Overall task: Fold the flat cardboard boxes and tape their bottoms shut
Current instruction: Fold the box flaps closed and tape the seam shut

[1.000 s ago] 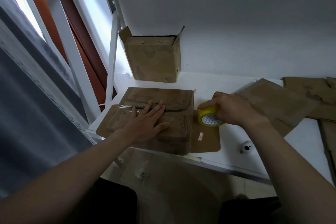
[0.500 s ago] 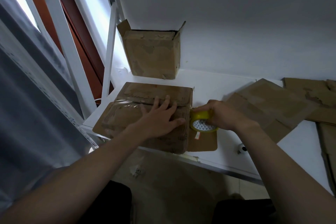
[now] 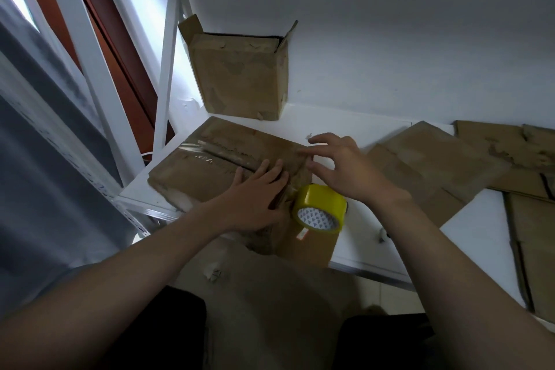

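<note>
Centre frame: box (image 3: 204,171) on white surface (image 3: 480,237), clear tape along its seam. Left hand (image 3: 255,198) lies flat, fingers straight, pressing the box top. Right hand (image 3: 342,168) hovers over the box's right edge, fingers spread, empty. Yellow tape roll (image 3: 319,207) sits just beside the left hand.

- Folded box (image 3: 210,168): worn brown cardboard, bottom up at the left front corner of the white desk (image 3: 345,123), bottom flaps closed, one side flap spread flat toward the near edge.
- Clear tape (image 3: 207,153): glossy strip laid along the box's centre seam, wrinkled at its left end.
- Tape roll (image 3: 319,207): yellow, tilted on its side, white patterned core facing forward, touching the box's right end, atop the spread flap.
- Second box (image 3: 240,78): assembled, upright at the desk's back, top flaps open, just behind the first.
- Flat boxes (image 3: 444,165): unfolded, overlapping loosely across the desk's right side.
</note>
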Demonstrator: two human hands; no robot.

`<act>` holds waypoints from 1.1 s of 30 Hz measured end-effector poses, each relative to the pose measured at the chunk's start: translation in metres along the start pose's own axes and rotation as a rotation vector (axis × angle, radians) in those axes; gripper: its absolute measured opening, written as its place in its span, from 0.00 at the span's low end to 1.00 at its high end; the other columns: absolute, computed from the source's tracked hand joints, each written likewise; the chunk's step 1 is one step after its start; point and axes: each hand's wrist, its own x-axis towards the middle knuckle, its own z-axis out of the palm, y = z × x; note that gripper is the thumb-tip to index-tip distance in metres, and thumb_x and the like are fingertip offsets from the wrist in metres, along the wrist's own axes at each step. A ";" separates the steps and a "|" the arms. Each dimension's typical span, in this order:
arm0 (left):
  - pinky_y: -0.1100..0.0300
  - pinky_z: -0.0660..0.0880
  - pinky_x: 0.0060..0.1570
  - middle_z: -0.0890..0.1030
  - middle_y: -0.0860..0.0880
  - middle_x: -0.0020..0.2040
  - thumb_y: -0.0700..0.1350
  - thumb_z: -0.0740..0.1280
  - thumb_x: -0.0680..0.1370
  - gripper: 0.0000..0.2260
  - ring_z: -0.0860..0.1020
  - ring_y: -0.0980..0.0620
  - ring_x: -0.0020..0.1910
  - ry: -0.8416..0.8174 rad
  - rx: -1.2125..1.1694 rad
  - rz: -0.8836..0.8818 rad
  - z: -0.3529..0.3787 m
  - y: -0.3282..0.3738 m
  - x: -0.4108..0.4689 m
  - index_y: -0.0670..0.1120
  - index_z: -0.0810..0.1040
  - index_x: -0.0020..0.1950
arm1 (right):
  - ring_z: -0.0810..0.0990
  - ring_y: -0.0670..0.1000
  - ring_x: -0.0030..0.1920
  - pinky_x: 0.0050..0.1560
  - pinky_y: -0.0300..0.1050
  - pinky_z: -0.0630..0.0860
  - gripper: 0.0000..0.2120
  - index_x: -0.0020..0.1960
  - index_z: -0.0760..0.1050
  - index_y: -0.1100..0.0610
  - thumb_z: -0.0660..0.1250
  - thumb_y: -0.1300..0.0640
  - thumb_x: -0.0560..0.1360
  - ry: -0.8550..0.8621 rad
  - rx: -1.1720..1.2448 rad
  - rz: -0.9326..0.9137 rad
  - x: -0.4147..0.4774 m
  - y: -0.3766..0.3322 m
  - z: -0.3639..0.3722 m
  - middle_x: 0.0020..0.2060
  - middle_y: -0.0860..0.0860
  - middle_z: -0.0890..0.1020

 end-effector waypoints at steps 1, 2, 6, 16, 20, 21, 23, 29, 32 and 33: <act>0.37 0.37 0.77 0.36 0.52 0.82 0.59 0.58 0.82 0.36 0.34 0.51 0.80 -0.007 -0.007 0.028 0.001 -0.003 -0.007 0.50 0.42 0.83 | 0.66 0.55 0.68 0.68 0.49 0.64 0.15 0.68 0.77 0.42 0.64 0.48 0.82 -0.030 0.000 -0.019 0.001 -0.004 0.003 0.73 0.46 0.71; 0.38 0.36 0.77 0.35 0.53 0.82 0.58 0.58 0.83 0.36 0.34 0.52 0.80 -0.014 -0.010 0.055 0.001 -0.006 -0.014 0.51 0.41 0.83 | 0.66 0.55 0.70 0.70 0.48 0.62 0.15 0.68 0.77 0.43 0.63 0.47 0.82 -0.063 0.004 -0.039 0.003 -0.008 0.007 0.75 0.46 0.69; 0.39 0.34 0.76 0.34 0.61 0.79 0.56 0.58 0.83 0.34 0.33 0.58 0.78 -0.016 -0.002 0.095 0.003 -0.018 -0.041 0.56 0.40 0.82 | 0.65 0.48 0.76 0.71 0.37 0.59 0.17 0.70 0.77 0.45 0.65 0.48 0.82 -0.253 0.085 -0.040 0.006 -0.023 0.024 0.78 0.45 0.64; 0.37 0.57 0.77 0.57 0.55 0.82 0.64 0.72 0.73 0.37 0.48 0.43 0.82 0.290 -0.280 -0.152 0.028 -0.031 -0.092 0.56 0.65 0.79 | 0.73 0.51 0.69 0.72 0.50 0.67 0.17 0.67 0.79 0.45 0.71 0.51 0.78 -0.263 0.049 0.061 -0.025 -0.040 0.027 0.78 0.47 0.64; 0.42 0.63 0.76 0.68 0.57 0.76 0.53 0.76 0.74 0.28 0.56 0.53 0.80 0.387 -0.415 0.029 0.031 -0.038 -0.091 0.51 0.75 0.72 | 0.73 0.57 0.68 0.71 0.53 0.67 0.20 0.69 0.76 0.42 0.70 0.47 0.78 -0.219 -0.025 0.153 -0.058 -0.045 0.028 0.75 0.46 0.65; 0.42 0.64 0.75 0.69 0.57 0.76 0.52 0.77 0.74 0.27 0.58 0.54 0.80 0.393 -0.440 0.057 0.030 -0.041 -0.089 0.50 0.76 0.71 | 0.74 0.57 0.67 0.70 0.52 0.68 0.20 0.69 0.76 0.41 0.70 0.47 0.77 -0.203 -0.043 0.164 -0.065 -0.048 0.028 0.75 0.46 0.66; 0.42 0.66 0.75 0.71 0.58 0.74 0.50 0.76 0.74 0.25 0.60 0.56 0.79 0.389 -0.453 0.117 0.030 -0.044 -0.084 0.50 0.77 0.71 | 0.76 0.56 0.64 0.67 0.50 0.71 0.21 0.69 0.75 0.41 0.70 0.47 0.77 -0.157 -0.098 0.187 -0.076 -0.053 0.028 0.73 0.47 0.67; 0.45 0.72 0.70 0.75 0.59 0.68 0.38 0.75 0.73 0.24 0.66 0.56 0.76 0.404 -0.483 0.228 0.024 -0.055 -0.055 0.48 0.79 0.69 | 0.80 0.56 0.56 0.57 0.55 0.78 0.20 0.68 0.76 0.38 0.70 0.43 0.76 -0.041 -0.237 0.265 -0.081 -0.062 0.028 0.66 0.47 0.70; 0.46 0.71 0.71 0.74 0.59 0.68 0.38 0.73 0.76 0.22 0.63 0.58 0.77 0.377 -0.480 0.247 0.018 -0.062 -0.034 0.48 0.78 0.70 | 0.79 0.56 0.57 0.56 0.54 0.78 0.19 0.67 0.76 0.37 0.70 0.42 0.76 -0.020 -0.247 0.289 -0.069 -0.059 0.025 0.65 0.47 0.70; 0.47 0.70 0.72 0.74 0.60 0.69 0.39 0.73 0.77 0.22 0.62 0.59 0.77 0.371 -0.485 0.249 0.017 -0.064 -0.026 0.48 0.77 0.70 | 0.79 0.56 0.58 0.55 0.54 0.78 0.19 0.67 0.75 0.36 0.70 0.41 0.77 -0.017 -0.257 0.299 -0.065 -0.057 0.024 0.65 0.47 0.70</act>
